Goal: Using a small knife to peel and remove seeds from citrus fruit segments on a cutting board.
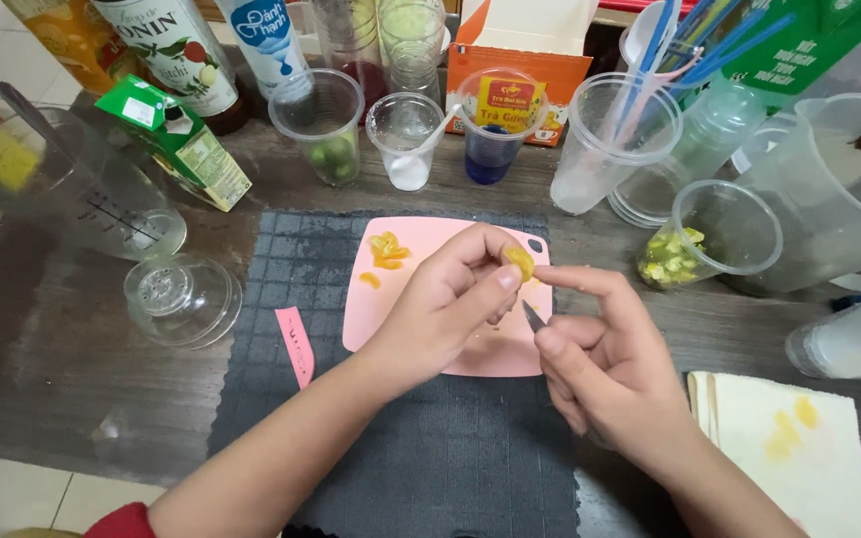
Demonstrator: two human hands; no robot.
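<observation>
L. hand [450, 299] pinching yellow fruit piece [520, 261] over pink board [421, 299] — r. hand [600, 359] gripping small knife [534, 317], handle hidden in fist.

Pink cutting board [421, 299], dark grid-patterned mat [301, 269], seemingly yellow-orange fruit piece [520, 262]

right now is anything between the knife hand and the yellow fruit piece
Nothing visible. The left hand pinches the yellow fruit piece over the pink cutting board; the right hand, holding the small knife, is right beside it.
</observation>
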